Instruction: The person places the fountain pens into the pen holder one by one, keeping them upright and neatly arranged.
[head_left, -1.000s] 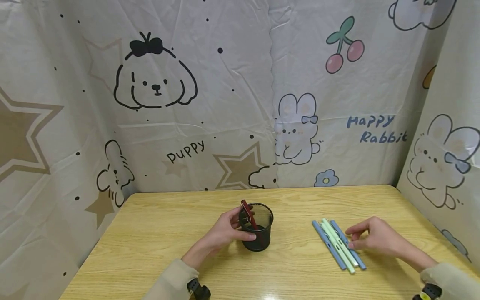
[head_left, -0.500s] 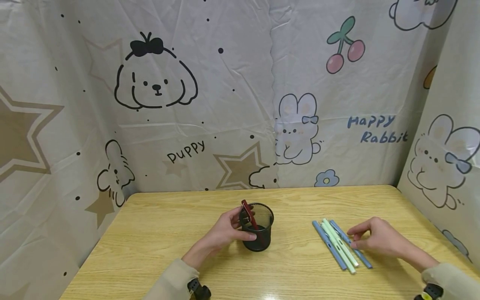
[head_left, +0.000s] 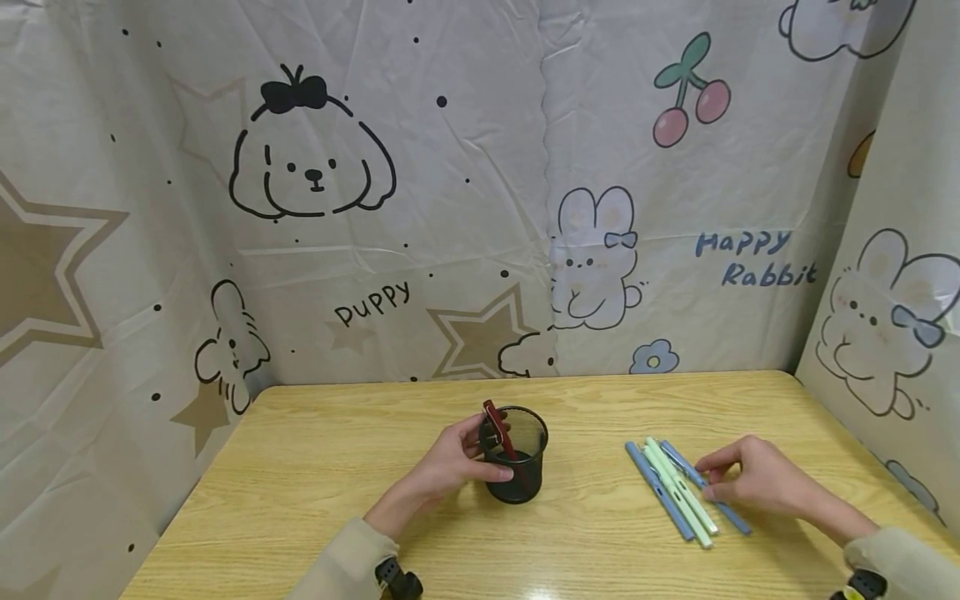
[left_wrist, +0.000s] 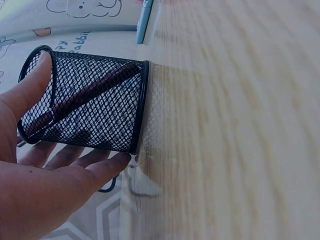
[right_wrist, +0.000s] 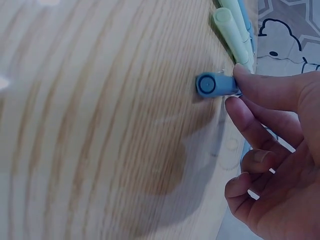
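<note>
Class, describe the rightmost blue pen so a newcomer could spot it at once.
On the wooden table, look right of the black mesh cup to the green pens. The rightmost blue pen lies just beyond them and is pinched by the right hand, whereas the left blue pen lies untouched on their cup side.

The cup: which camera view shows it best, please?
The left wrist view: there the cup is largest and its mesh is clear. The head view shows it smaller, from above; the right wrist view does not show it.
</note>
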